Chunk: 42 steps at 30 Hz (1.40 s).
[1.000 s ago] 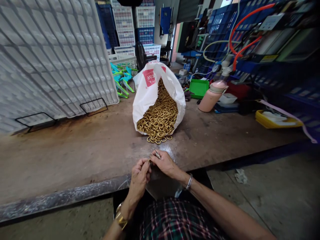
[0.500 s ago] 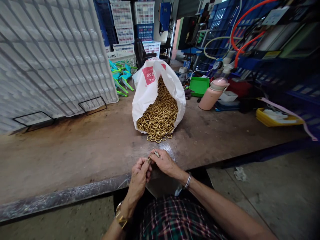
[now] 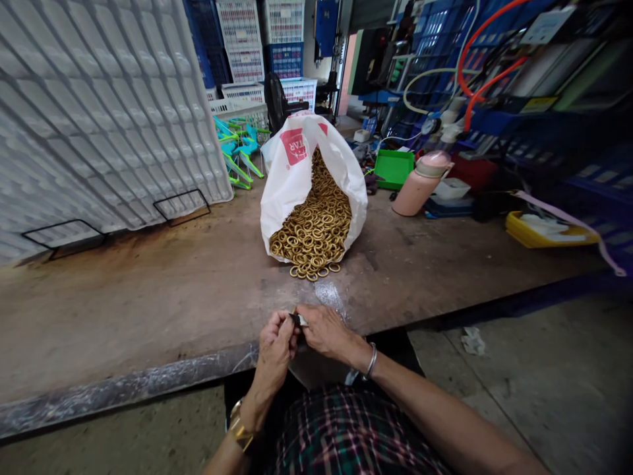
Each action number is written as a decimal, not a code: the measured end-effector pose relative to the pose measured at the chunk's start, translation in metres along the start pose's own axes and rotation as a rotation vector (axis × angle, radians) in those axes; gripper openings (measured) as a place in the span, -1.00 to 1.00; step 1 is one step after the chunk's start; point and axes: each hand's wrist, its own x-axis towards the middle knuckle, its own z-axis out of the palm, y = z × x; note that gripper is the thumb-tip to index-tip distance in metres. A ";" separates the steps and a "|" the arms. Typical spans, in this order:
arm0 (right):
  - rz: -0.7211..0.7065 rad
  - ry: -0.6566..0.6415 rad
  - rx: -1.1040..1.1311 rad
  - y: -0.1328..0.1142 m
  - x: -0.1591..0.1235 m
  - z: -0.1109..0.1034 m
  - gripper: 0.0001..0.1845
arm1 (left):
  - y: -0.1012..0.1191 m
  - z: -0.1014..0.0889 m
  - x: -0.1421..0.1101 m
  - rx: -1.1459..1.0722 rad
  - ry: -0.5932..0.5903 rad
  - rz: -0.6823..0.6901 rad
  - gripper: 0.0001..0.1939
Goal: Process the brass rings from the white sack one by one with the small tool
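My left hand [image 3: 277,343] and my right hand [image 3: 327,335] meet just above the table's front edge, both with fingers pinched closed. Between the fingertips shows a small dark piece with a pale end [image 3: 299,320]; its pale part lies against my right fingers. A sliver of brass colour is visible by the fingertips, too small to name, and my left fingers hide what they pinch. Beyond the hands, a white plastic bag [image 3: 283,198] lies with its mouth towards me. Brass-coloured rings [image 3: 316,231] fill it, and several have spilled onto the wooden table [image 3: 198,284].
Ribbed white plastic trays [image 3: 109,105] stand at left with black wire stands [image 3: 182,206]. To the right are a pink bottle [image 3: 418,188], a green tray [image 3: 394,168] and a yellow tray [image 3: 548,234]. Stacked crates [image 3: 242,39] fill the background.
My right hand has turned and lowered slightly, its fingers now lying more over the back. The small dark piece now shows between the hands; the pale stick-like end has shifted down. My left hand stays put.
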 end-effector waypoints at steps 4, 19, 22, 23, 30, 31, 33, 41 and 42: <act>0.021 -0.033 -0.036 -0.002 0.000 -0.001 -0.74 | 0.000 0.000 -0.001 0.026 0.006 0.014 -0.65; 0.293 0.415 -0.101 0.044 0.041 -0.014 -0.66 | 0.005 0.003 -0.006 -0.307 -0.076 -0.107 -0.67; 0.353 0.414 -0.131 0.051 0.051 -0.018 -0.71 | 0.006 0.002 -0.003 -0.362 -0.068 -0.102 -0.72; 0.359 0.392 -0.147 0.052 0.053 -0.018 -0.74 | 0.006 0.001 -0.003 -0.390 -0.064 -0.103 -0.74; 0.231 0.436 0.014 0.056 0.051 -0.013 -0.77 | 0.010 -0.006 0.001 -0.571 -0.044 -0.232 -0.72; 0.185 0.471 0.117 0.053 0.049 -0.012 -0.79 | 0.011 -0.006 0.002 -0.576 -0.014 -0.235 -0.71; 0.128 0.517 0.368 0.044 0.044 -0.008 -0.82 | 0.011 -0.004 0.004 -0.560 0.041 -0.225 -0.69; 0.170 0.304 1.053 0.004 0.021 0.011 -0.80 | 0.008 0.007 0.005 -0.478 0.095 -0.029 -0.58; 0.169 0.278 1.078 0.001 0.019 0.011 -0.80 | 0.008 0.007 0.004 -0.460 0.106 -0.008 -0.59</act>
